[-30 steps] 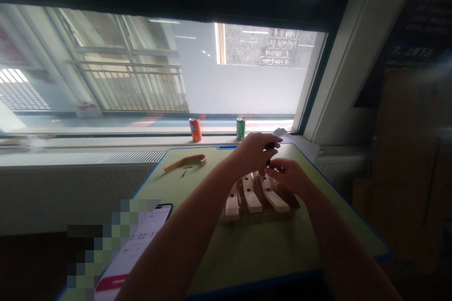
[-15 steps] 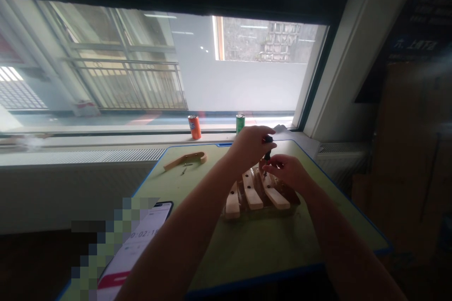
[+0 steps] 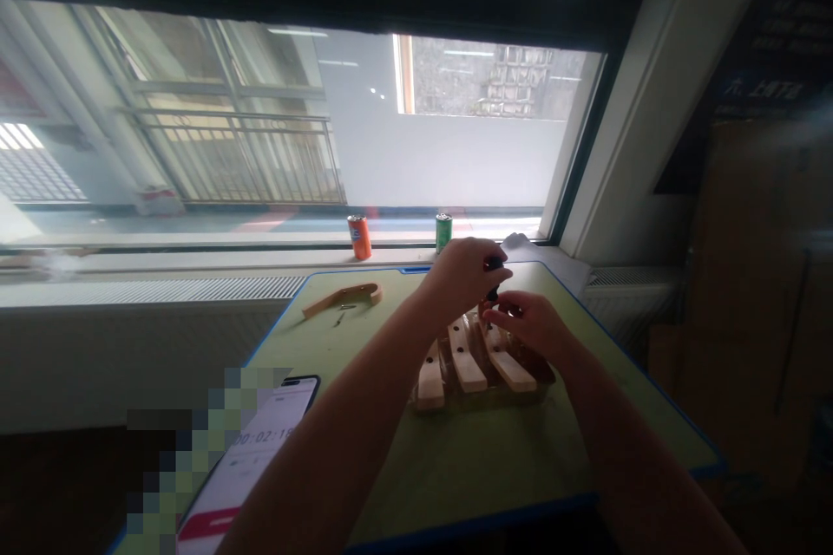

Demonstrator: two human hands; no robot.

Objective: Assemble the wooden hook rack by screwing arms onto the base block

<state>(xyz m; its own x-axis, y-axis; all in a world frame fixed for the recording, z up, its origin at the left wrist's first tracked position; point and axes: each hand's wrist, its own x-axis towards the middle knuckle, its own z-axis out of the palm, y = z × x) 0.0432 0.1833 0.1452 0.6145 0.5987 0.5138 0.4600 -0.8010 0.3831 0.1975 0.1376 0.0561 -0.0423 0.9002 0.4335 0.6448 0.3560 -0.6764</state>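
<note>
A fan of pale wooden slats (image 3: 465, 357) joined on a curved wooden base rests on the green table (image 3: 468, 460). My left hand (image 3: 462, 276) is closed round the black handle of a small screwdriver (image 3: 495, 264), held upright over the far end of the slats. Just right of it, my right hand (image 3: 532, 323) pinches the lower part of the tool, fingers pressed together against the wood. The tool's tip is hidden by my fingers.
A loose curved wooden piece (image 3: 342, 298) with a small screw beside it lies at the table's far left. A phone (image 3: 251, 460) showing a timer lies at the near left corner. An orange can (image 3: 358, 237) and a green can (image 3: 443, 232) stand on the windowsill.
Both hands stay on the screwdriver over the slats, with only small shifts of the fingers. The view has swayed slightly.
</note>
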